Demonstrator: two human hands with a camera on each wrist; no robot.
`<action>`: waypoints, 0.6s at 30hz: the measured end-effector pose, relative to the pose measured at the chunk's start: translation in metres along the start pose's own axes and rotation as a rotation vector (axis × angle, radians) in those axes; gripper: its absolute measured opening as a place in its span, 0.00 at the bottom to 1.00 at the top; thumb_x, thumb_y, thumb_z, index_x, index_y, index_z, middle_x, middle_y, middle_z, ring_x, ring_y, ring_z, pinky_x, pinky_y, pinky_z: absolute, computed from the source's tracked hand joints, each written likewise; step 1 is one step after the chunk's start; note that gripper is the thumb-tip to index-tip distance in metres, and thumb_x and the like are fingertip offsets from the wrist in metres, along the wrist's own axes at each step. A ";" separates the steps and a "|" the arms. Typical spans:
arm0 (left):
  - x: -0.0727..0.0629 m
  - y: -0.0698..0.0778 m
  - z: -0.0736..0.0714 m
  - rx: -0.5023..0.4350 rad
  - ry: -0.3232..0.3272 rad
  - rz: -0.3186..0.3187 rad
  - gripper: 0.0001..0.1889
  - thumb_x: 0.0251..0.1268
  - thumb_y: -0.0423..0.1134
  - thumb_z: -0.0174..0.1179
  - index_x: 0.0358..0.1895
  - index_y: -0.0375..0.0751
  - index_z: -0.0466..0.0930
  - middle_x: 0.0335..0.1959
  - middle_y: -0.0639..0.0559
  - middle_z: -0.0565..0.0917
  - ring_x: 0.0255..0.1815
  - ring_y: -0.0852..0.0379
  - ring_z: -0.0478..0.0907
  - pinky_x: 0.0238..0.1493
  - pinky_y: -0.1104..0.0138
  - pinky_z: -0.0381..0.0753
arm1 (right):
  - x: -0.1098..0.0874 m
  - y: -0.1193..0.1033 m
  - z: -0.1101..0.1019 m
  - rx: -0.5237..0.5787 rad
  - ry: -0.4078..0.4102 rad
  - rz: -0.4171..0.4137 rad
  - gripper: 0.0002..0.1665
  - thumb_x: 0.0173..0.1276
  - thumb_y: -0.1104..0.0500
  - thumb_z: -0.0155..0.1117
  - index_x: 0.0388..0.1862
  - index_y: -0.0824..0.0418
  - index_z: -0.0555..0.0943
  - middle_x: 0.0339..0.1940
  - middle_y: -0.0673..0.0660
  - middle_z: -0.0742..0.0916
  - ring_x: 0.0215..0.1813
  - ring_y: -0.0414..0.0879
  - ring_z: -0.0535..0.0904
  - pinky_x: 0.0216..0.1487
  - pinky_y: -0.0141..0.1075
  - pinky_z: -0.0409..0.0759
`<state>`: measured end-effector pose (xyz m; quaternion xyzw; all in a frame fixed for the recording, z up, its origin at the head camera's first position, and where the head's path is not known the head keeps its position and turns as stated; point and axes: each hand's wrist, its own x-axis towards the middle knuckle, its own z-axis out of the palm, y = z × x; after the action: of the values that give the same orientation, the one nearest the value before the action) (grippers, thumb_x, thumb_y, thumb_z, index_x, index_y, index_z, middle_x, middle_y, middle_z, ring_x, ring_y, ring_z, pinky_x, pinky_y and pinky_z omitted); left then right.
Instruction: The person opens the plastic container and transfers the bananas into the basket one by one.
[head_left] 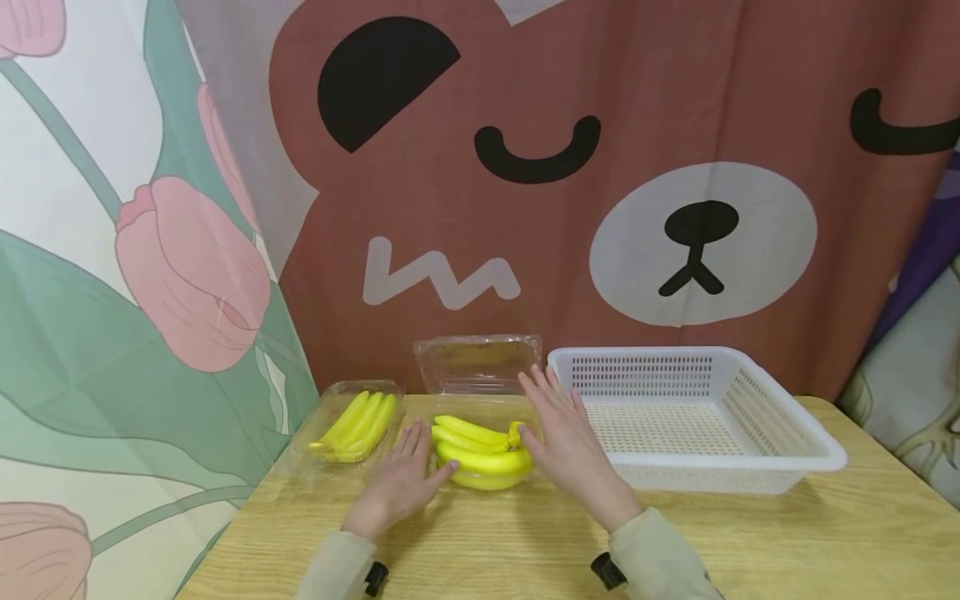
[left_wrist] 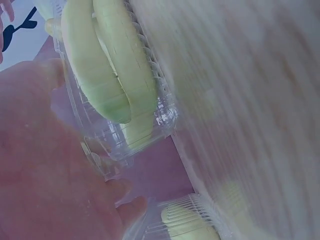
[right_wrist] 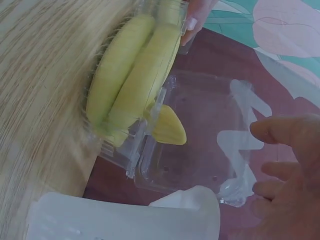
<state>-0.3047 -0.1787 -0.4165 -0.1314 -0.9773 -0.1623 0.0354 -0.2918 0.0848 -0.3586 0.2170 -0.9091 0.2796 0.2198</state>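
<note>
A bunch of yellow bananas [head_left: 483, 460] sits in a clear plastic clamshell box on the table, its lid [head_left: 480, 365] standing up behind. My left hand [head_left: 396, 490] is at the box's left side, fingers extended and thumb spread toward the bananas; in the right wrist view its fingertips [right_wrist: 192, 22] are at the box's edge. My right hand [head_left: 573, 454] is over the box's right side, fingers spread and holding nothing. From the right wrist, the stem end [right_wrist: 169, 127] juts out past the box's rim, near the hinge.
Left of the box lies another clear clamshell with bananas [head_left: 360, 425], apparently closed. A white plastic basket [head_left: 828, 457] with slotted walls stands at the right. Behind the wooden table [head_left: 480, 550] hangs a bear-print curtain [head_left: 555, 250].
</note>
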 end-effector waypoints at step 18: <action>0.001 0.004 0.006 -0.003 0.023 -0.001 0.49 0.72 0.70 0.38 0.77 0.30 0.46 0.79 0.36 0.42 0.78 0.40 0.39 0.76 0.49 0.44 | 0.000 0.002 0.000 -0.012 -0.038 -0.026 0.39 0.68 0.57 0.67 0.76 0.59 0.64 0.79 0.60 0.57 0.79 0.56 0.45 0.74 0.61 0.46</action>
<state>-0.3048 -0.1732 -0.4211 -0.1291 -0.9767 -0.1651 0.0466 -0.2928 0.0862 -0.3589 0.2325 -0.9119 0.2670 0.2075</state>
